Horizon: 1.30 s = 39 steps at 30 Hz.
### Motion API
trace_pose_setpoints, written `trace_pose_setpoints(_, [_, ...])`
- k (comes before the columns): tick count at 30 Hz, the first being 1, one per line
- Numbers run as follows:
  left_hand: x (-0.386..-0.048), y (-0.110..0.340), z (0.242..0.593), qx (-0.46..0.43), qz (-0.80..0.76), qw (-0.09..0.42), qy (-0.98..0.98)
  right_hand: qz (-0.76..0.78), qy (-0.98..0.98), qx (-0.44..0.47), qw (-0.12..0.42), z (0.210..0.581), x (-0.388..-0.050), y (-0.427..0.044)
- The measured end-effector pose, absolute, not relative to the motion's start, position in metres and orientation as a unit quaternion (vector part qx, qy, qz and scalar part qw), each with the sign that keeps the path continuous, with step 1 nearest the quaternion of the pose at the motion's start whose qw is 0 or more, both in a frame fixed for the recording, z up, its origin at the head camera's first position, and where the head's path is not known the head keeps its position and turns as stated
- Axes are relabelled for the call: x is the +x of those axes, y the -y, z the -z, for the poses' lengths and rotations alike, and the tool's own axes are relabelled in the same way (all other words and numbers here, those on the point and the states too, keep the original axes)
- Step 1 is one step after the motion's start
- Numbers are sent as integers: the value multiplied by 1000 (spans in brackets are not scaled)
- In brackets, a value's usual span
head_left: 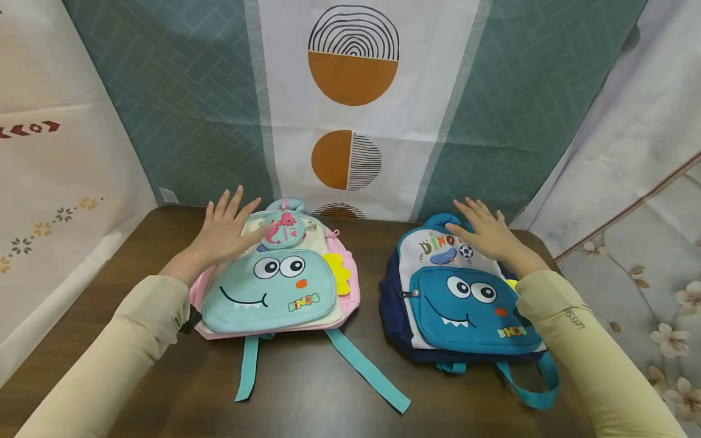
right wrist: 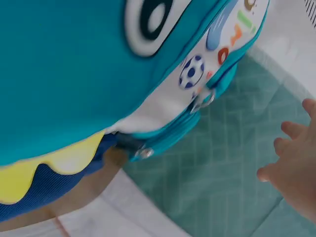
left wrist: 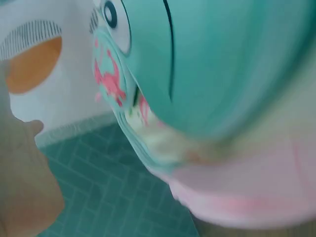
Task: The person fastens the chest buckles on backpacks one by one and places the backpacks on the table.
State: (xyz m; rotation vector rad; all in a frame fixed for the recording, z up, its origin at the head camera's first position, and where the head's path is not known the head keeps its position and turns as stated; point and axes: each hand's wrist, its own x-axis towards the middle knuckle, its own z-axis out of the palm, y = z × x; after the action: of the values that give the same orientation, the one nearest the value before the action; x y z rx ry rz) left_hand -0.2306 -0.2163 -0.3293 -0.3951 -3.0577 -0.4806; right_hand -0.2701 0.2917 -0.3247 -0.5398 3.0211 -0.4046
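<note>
Two small dinosaur-face backpacks lie side by side on a dark brown table. Over the upper left of the mint and pink backpack (head_left: 263,280), my left hand (head_left: 223,230) is spread with its fingers straight, holding nothing. A round mint patch (head_left: 283,230) with a pink dinosaur is beside the thumb. Above the upper right of the blue backpack (head_left: 471,304), my right hand (head_left: 484,231) is held with straight fingers, also holding nothing. The right wrist view shows those fingers (right wrist: 291,136) apart from the blue bag. Whether the left hand touches its bag, I cannot tell.
Teal straps (head_left: 367,371) trail from the mint bag toward the front of the table (head_left: 306,389). Another strap (head_left: 539,389) loops out below the blue bag. A patterned cloth (head_left: 202,97) hangs behind the table, with pale cloths at both sides.
</note>
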Motion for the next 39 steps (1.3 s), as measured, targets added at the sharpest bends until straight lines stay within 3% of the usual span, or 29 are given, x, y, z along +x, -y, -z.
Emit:
trace_pose_setpoints(15, [-201, 136, 331, -209, 122, -13, 970, 140, -960, -229, 75, 320, -299, -198])
trace_pose_setpoints(23, [-170, 98, 347, -210, 113, -104, 966, 164, -949, -246, 112, 319, -318, -152])
trace_pose_setpoints(39, [-159, 93, 375, -199, 185, -115, 955, 262, -915, -189, 241, 352, -331, -77])
